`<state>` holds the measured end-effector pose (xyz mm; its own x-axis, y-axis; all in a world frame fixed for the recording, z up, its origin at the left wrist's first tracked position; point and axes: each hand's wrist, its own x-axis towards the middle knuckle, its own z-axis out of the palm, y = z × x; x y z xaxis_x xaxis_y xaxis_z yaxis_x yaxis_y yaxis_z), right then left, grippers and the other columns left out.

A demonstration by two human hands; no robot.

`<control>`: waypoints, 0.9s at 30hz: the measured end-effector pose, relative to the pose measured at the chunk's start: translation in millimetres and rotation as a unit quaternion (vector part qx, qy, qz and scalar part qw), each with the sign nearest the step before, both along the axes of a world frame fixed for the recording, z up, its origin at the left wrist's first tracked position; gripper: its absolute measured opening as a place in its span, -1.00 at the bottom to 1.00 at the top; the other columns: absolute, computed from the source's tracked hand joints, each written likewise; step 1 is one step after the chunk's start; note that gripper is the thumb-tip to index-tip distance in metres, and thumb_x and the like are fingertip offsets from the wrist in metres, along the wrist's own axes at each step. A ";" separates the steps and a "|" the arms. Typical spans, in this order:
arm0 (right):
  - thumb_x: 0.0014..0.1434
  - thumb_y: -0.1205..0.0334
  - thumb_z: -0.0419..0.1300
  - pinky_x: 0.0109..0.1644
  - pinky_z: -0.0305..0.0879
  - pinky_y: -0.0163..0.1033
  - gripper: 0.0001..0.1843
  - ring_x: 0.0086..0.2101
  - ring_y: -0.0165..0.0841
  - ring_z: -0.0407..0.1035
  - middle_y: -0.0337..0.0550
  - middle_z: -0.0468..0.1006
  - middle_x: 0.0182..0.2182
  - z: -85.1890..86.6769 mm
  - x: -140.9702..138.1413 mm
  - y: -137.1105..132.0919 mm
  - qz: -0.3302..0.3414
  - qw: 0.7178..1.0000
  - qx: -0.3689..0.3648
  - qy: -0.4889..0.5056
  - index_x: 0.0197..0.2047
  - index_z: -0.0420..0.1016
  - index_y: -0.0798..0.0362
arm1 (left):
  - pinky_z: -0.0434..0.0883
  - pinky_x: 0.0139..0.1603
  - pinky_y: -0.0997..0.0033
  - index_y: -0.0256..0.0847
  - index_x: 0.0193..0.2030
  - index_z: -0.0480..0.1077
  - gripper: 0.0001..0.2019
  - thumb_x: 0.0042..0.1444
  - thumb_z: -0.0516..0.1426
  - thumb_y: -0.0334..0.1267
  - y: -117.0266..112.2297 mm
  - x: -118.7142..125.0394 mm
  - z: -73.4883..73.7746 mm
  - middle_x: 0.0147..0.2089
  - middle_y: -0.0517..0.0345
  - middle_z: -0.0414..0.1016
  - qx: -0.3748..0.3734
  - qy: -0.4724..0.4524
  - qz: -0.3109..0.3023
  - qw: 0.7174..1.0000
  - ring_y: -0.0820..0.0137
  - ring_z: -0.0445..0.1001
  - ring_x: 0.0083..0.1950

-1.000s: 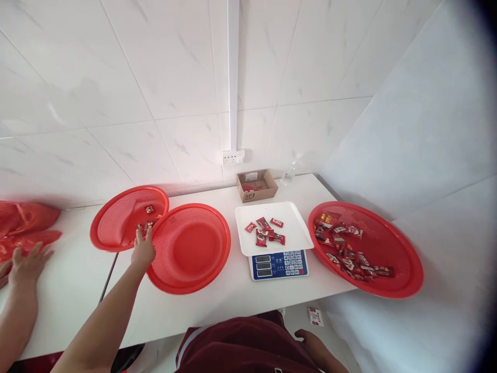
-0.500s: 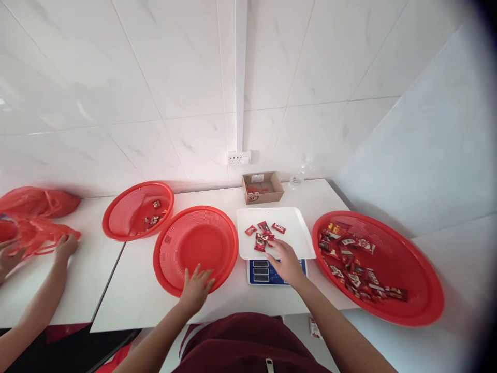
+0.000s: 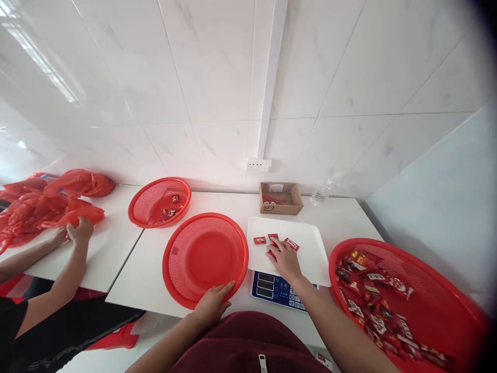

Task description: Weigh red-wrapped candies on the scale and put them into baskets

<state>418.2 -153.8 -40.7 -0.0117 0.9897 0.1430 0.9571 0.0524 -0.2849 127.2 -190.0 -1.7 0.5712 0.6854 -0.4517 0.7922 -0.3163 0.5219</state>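
My left hand [image 3: 213, 304] rests on the near rim of an empty red basket [image 3: 182, 282], its fingers curled over the edge. On the white scale tray [image 3: 310, 256], my right hand [image 3: 285, 259] lies palm down over several small red candy packets [image 3: 259, 240]. Some packets are hidden beneath the hand, and I cannot make out whether its fingers have closed on any. The blue scale panel [image 3: 274, 287] shows just under my right wrist.
A large red basket [image 3: 446, 305] full of candy packets sits at the right. A smaller red basket [image 3: 149, 207] with a few packets stands at the back left. A cardboard box [image 3: 280, 198] and a clear bottle [image 3: 322, 192] stand by the wall. Another person's hands [image 3: 79, 229] handle red plastic bags [image 3: 46, 204] at the left.
My left hand came back from the far basket to the near rim of the empty basket. My right hand rose from my lap onto the scale tray, over the packets.
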 end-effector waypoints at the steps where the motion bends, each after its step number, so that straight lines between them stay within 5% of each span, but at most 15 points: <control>1: 0.21 0.12 -0.03 0.01 0.16 -0.03 -0.69 -0.04 -0.14 0.22 -0.12 0.36 0.08 0.0 3.2 2.1 0.010 1.000 0.001 0.003 -0.14 0.51 -0.06 | 0.24 0.18 0.22 -0.15 0.30 0.08 -0.42 0.09 0.01 -0.28 -0.2 -1.0 0.3 0.21 -0.04 0.31 -0.003 -0.008 -0.002 1.000 0.20 0.30 0.19; 7: 0.18 0.14 -0.04 -0.04 0.21 -0.10 -0.73 -0.18 -0.22 0.29 -0.03 0.43 -0.16 3.5 17.6 16.0 -0.028 0.986 0.038 0.158 -0.31 0.45 0.03 | 0.29 0.14 0.23 -0.13 0.29 0.09 -0.43 0.09 0.00 -0.27 -0.8 -3.5 1.9 0.21 -0.02 0.30 -0.005 -0.022 0.004 1.000 0.21 0.33 0.16; 13: 0.13 -0.10 -0.04 -0.17 0.30 -0.14 -0.63 -0.35 -0.29 0.34 -0.14 0.44 -0.41 25.5 -14.0 30.2 -0.189 0.903 0.072 0.378 -0.30 0.34 0.04 | 0.29 0.14 0.21 -0.11 0.30 0.08 -0.42 0.09 0.00 -0.26 -0.2 -4.2 1.5 0.22 -0.02 0.30 -0.008 -0.015 -0.001 1.000 0.21 0.32 0.17; 15: 0.16 -0.14 -0.08 -0.24 0.34 -0.20 -0.56 -0.37 -0.33 0.38 -0.16 0.48 -0.38 36.3 -39.1 33.3 -0.145 0.896 0.041 0.418 -0.17 0.34 0.03 | 0.29 0.13 0.22 -0.12 0.30 0.08 -0.42 0.09 -0.01 -0.25 0.3 -4.7 0.1 0.22 -0.02 0.30 -0.008 -0.015 -0.004 1.000 0.20 0.33 0.16; 17: 0.16 -0.15 -0.06 -0.16 0.36 -0.19 -0.51 -0.24 -0.32 0.41 -0.11 0.50 -0.21 45.9 -61.4 36.0 -0.029 0.891 -0.011 0.454 -0.02 0.33 0.00 | 0.31 0.12 0.22 -0.13 0.30 0.07 -0.41 0.08 -0.01 -0.26 1.0 -5.6 -0.9 0.21 -0.04 0.30 -0.010 -0.016 -0.007 1.000 0.18 0.35 0.15; 19: 0.13 -0.13 0.00 0.04 0.26 -0.11 -0.47 -0.01 -0.26 0.31 -0.04 0.42 0.01 50.9 -72.7 38.5 0.065 0.907 -0.035 0.415 0.08 0.30 -0.02 | 0.31 0.11 0.22 -0.14 0.30 0.08 -0.41 0.08 -0.01 -0.25 1.7 -7.0 -0.8 0.21 -0.06 0.31 -0.011 -0.018 -0.008 1.000 0.15 0.35 0.14; 21: 0.11 -0.10 0.06 0.19 0.08 0.01 -0.44 0.16 -0.17 0.11 0.02 0.27 0.15 49.1 -69.2 40.0 0.055 0.949 -0.023 0.310 0.12 0.30 -0.01 | 0.31 0.10 0.22 -0.13 0.30 0.09 -0.41 0.08 -0.01 -0.24 2.4 -9.0 0.4 0.20 -0.06 0.31 -0.010 -0.016 -0.006 1.000 0.14 0.35 0.14; 24: 0.12 -0.05 0.05 0.19 -0.10 0.27 -0.43 0.24 0.01 -0.13 0.11 0.13 0.23 36.0 -42.8 37.8 -0.104 0.984 -0.014 0.146 0.15 0.28 0.02 | 0.32 0.09 0.21 -0.10 0.29 0.10 -0.42 0.09 -0.01 -0.24 3.4 -12.7 2.4 0.19 -0.04 0.32 -0.009 -0.014 -0.013 1.000 0.13 0.35 0.14; 27: 0.14 -0.09 0.00 0.09 -0.07 0.40 -0.34 0.23 0.14 -0.17 0.23 0.07 0.24 17.7 -7.8 30.6 -0.252 0.961 -0.059 0.098 0.22 0.19 0.11 | 0.31 0.10 0.18 -0.12 0.29 0.11 -0.42 0.07 0.00 -0.26 4.7 -16.8 2.2 0.19 -0.06 0.32 -0.008 -0.025 -0.021 0.999 0.12 0.34 0.14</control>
<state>410.4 -123.2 -23.0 0.4897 0.8716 -0.0203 0.7796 -0.4482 -0.4375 110.3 -185.3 0.5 0.6206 0.6539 -0.4328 0.7519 -0.3395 0.5652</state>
